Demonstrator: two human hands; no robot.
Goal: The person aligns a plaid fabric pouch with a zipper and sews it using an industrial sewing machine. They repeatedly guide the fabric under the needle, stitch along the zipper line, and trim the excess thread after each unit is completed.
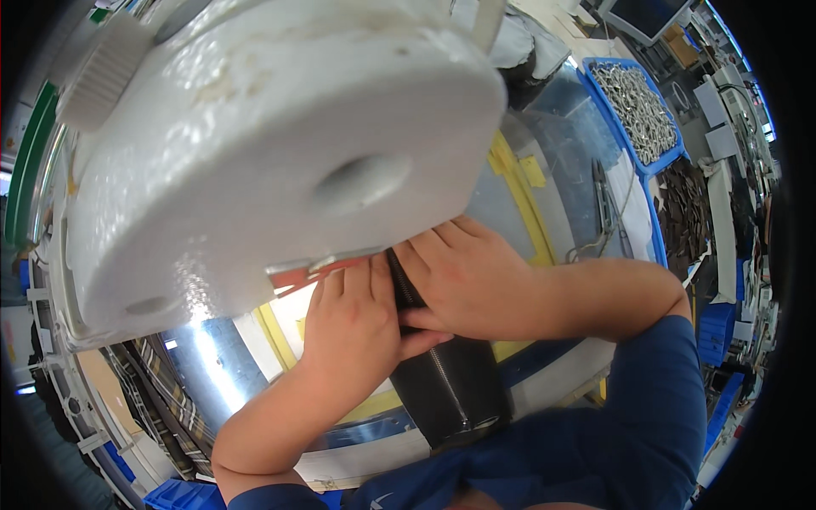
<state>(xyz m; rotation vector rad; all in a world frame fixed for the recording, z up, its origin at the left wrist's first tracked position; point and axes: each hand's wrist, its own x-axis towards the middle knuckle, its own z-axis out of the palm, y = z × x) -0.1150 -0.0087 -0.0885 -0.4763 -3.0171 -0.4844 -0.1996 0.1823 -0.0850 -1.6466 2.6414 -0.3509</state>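
Black piece with a metallic line (408,387) runs between left hand (353,319) and right hand (459,276), near white machine head (280,170), then down over bench (365,463) edge toward torso. Both hands touch it, palms down, thumbs across it. Right fingertips partly hidden by machine head; can't tell whether either hand grips.

Legible text, numbers, signs: none in your head view. Your dark-blue short-sleeved cloth shirt (650,391) bears a small white mark (379,501), unreadable.
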